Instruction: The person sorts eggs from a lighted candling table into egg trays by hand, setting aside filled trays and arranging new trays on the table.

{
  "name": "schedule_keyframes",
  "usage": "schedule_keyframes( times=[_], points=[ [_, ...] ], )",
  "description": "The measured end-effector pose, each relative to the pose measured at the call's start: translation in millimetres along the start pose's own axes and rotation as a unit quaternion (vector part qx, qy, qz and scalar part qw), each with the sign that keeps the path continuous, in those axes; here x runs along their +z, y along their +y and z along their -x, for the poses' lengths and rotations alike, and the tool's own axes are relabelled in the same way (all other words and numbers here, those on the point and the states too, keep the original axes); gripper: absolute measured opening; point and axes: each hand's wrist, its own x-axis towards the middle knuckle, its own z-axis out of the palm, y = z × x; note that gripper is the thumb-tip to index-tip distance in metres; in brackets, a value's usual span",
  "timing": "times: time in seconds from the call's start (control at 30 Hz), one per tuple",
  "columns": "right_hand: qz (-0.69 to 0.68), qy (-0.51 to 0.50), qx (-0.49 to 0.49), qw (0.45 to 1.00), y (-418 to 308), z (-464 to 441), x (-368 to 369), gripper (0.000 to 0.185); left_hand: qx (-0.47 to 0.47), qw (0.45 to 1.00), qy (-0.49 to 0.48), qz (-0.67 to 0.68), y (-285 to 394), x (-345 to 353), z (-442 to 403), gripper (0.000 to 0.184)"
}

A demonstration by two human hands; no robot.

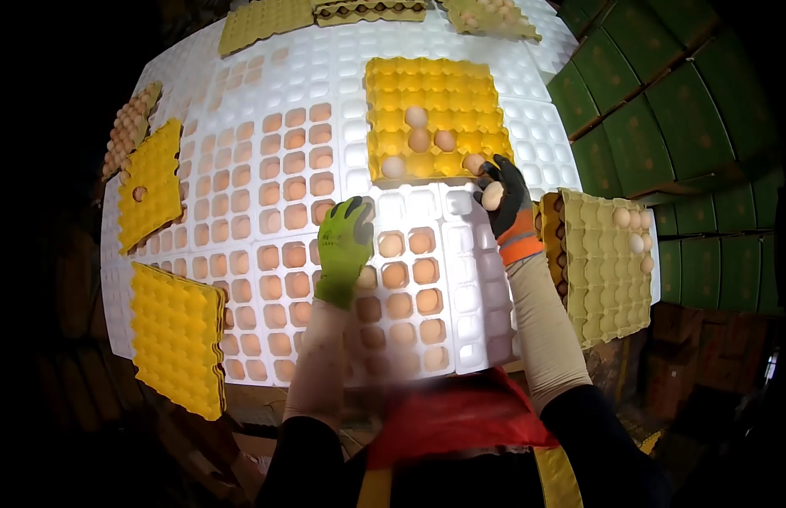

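My right hand, in a black and orange glove, has its fingers curled around a pale egg. It is at the front right corner of a yellow egg tray, which has a few scattered eggs in it. One brown egg sits in that corner, close to my fingertips. My left hand, gloved in green, bends over a white foam tray; its fingers close on an egg, mostly hidden by the glove. Below, several brown eggs rest in the foam cells.
Yellow trays are stacked at the front left, and another yellow tray holding one egg is behind. At right is a stack of grey-green trays with several eggs on top. Green boxes are piled beyond the table's right edge.
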Motion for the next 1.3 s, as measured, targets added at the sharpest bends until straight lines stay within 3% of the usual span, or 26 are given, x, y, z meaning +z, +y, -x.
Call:
schedule_keyframes(
  times=[0.07,0.17,0.27,0.33,0.37,0.4,0.47,0.63,0.73,0.77,0.8,0.87,0.93,0.97,1.1,1.17,1.2,1.27,1.3],
  points=[
    [-0.125,-0.086,0.043,0.988,17.2,12.3,-9.4,0.037,0.045,0.998,0.009,-0.045,12.6,-0.1,6.5,0.032],
    [-0.035,-0.119,0.037,0.992,33.4,32.1,-9.2,0.045,0.145,0.976,0.04,-0.156,39.8,-0.5,17.2,0.029],
    [0.071,-0.161,-0.022,0.984,56.2,30.4,-23.9,0.047,0.169,0.959,0.058,-0.218,48.9,0.1,35.8,0.028],
    [-0.032,-0.195,0.094,0.976,36.9,47.7,-8.5,0.046,0.173,0.945,0.069,-0.27,48.6,-0.6,51.4,0.027],
    [0.08,-0.216,-0.021,0.973,41.7,49.7,-4.7,0.046,0.16,0.944,0.046,-0.283,47.7,-3.2,58.2,0.026],
    [0.08,-0.216,-0.019,0.973,44.1,52.4,-2.0,0.046,0.159,0.945,0.046,-0.284,47.6,-3.2,65.5,0.026],
    [0.199,-0.189,-0.122,0.954,45.7,57.9,3.3,0.044,0.128,0.958,0.077,-0.246,50.5,-2.3,77.7,0.026],
    [0.115,-0.206,-0.099,0.967,46.6,64.0,3.7,0.049,0.163,0.927,0.09,-0.326,36.1,-8.4,92.3,0.026],
    [0.297,-0.227,-0.176,0.911,47.0,62.4,-4.6,0.042,0.144,0.943,0.101,-0.282,53.0,-7.1,94.7,0.026],
    [0.057,-0.209,-0.011,0.976,45.2,65.8,-3.1,0.037,0.125,0.954,0.112,-0.247,59.0,-5.7,95.6,0.027],
    [-0.187,-0.172,0.155,0.955,44.2,68.6,-1.9,0.034,0.126,0.955,0.112,-0.244,58.1,-5.7,96.0,0.027],
    [-0.147,-0.133,0.157,0.967,48.4,67.1,-5.3,0.04,0.138,0.955,0.105,-0.241,53.8,-7.9,95.4,0.028],
    [-0.275,-0.208,0.274,0.898,59.5,58.7,-20.7,0.045,0.132,0.953,0.1,-0.254,44.2,-8.9,96.7,0.028],
    [-0.229,-0.135,0.283,0.921,52.2,64.3,-8.3,0.045,0.125,0.95,0.095,-0.27,42.8,-9.3,96.9,0.028],
    [-0.239,-0.13,0.275,0.922,56.1,66.6,-6.7,0.044,0.141,0.945,0.087,-0.281,41.9,-8.9,97.9,0.027],
    [-0.104,-0.145,0.235,0.955,54.2,70.4,-3.4,0.047,0.144,0.94,0.086,-0.296,42.0,-7.5,98.7,0.028],
    [-0.105,-0.144,0.235,0.955,50.4,72.9,0.4,0.047,0.144,0.94,0.085,-0.296,42.7,-7.3,99.1,0.028],
    [-0.245,-0.132,0.311,0.909,41.0,78.6,7.8,0.047,0.133,0.942,0.08,-0.299,44.6,-6.9,100.1,0.028],
    [-0.246,-0.131,0.31,0.909,42.4,77.6,4.5,0.047,0.133,0.942,0.079,-0.298,43.4,-7.1,100.2,0.028]
  ],
)
